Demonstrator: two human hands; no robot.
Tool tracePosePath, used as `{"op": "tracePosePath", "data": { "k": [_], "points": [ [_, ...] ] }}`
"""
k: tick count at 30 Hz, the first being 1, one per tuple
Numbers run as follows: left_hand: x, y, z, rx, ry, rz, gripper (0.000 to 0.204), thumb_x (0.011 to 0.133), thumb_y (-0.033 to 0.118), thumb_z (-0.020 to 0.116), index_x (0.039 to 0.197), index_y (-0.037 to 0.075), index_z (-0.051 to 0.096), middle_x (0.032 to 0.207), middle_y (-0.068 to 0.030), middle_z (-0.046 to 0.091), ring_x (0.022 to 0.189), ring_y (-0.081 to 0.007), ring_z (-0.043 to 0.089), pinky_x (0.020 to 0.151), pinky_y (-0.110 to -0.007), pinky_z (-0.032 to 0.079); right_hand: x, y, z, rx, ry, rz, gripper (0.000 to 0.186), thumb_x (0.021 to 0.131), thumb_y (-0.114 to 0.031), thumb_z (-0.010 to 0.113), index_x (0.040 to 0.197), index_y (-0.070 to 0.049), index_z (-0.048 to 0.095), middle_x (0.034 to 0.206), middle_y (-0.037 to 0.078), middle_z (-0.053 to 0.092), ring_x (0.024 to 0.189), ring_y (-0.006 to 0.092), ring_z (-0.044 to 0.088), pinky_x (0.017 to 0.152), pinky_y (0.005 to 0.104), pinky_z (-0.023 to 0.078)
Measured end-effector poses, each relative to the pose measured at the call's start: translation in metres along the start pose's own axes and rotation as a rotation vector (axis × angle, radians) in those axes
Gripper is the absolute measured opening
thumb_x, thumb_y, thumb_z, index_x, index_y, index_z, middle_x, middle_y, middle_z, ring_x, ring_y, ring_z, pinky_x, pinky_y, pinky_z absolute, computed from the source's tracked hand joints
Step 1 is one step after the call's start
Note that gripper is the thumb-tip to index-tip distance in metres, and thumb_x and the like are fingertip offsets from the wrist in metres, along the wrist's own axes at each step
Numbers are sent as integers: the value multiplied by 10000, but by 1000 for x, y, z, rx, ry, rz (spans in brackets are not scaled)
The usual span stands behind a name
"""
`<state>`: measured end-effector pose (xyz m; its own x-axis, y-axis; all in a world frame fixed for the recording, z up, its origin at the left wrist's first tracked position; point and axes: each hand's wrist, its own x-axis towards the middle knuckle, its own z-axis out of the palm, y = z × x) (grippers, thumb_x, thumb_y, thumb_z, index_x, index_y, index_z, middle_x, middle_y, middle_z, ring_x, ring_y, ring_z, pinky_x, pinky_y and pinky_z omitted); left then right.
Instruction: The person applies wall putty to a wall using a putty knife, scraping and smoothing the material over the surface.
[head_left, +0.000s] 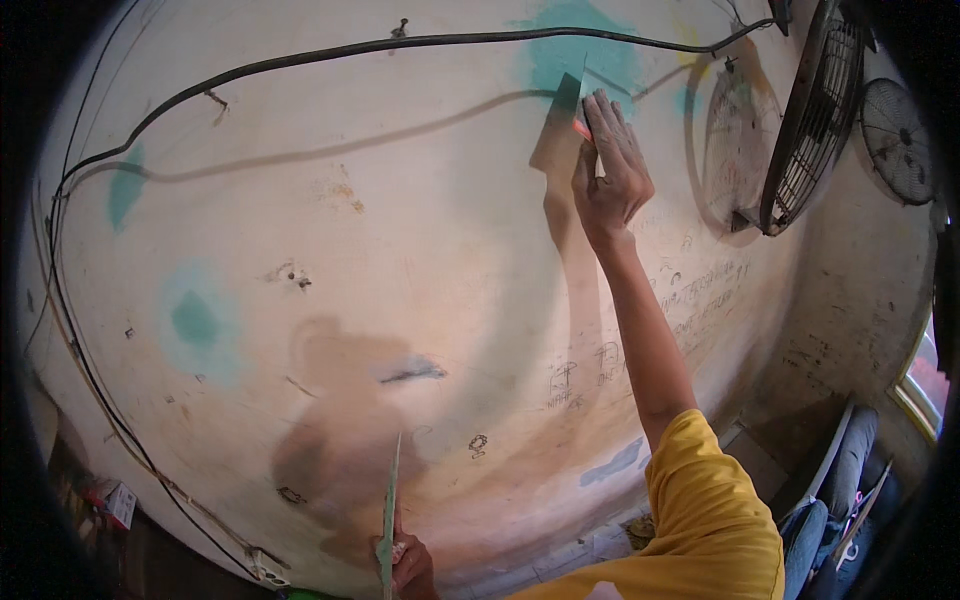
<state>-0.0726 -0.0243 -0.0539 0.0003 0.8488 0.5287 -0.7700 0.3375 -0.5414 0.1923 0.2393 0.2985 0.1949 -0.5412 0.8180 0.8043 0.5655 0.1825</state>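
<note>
High on the pale wall (430, 240), my right hand (615, 175) grips a putty scraper (582, 118) with a reddish edge, fingers stretched along it. Its blade lies at a teal patch (560, 60) below a black cable. My left hand (412, 568) is low in the view, closed around a thin flat plate (391, 510) seen nearly edge-on. Greenish paste clings to the plate; most of its face is hidden. More teal patches (196, 318) mark the wall's left side.
The black cable (330, 50) crosses the upper wall and runs down the left. A wall fan (815, 120) juts out at the right, with a round fan grille (897, 140) beyond it. Nails (400, 28) stick out above. Clothes (850, 460) hang at lower right.
</note>
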Motion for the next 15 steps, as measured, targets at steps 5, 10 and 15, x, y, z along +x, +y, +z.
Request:
{"op": "tracePosePath", "data": {
  "k": [5,10,15],
  "points": [
    [-6,20,11,194,99,105,619,869,-8,482,1430,10,220,729,-193,522,361,-160,497,286,-225,449,-1,-14,24,-17,6,29,401,771,-1,593,1152,-120,638,1157,101,628,1089,294,595,883,358,494],
    [-13,50,19,214,186,121,574,880,44,507,1393,-42,263,707,-180,511,342,-144,474,266,-219,425,-1,-30,29,-70,-13,65,414,771,-7,593,1165,-126,628,1174,97,619,1098,298,587,867,356,496],
    [-16,62,23,57,185,23,352,883,82,523,1166,-112,447,681,-174,516,322,-134,462,245,-220,410,1,-30,31,-118,-27,72,378,784,-27,600,1150,-116,631,1155,97,626,1093,304,587,864,361,495]
  ]
}}
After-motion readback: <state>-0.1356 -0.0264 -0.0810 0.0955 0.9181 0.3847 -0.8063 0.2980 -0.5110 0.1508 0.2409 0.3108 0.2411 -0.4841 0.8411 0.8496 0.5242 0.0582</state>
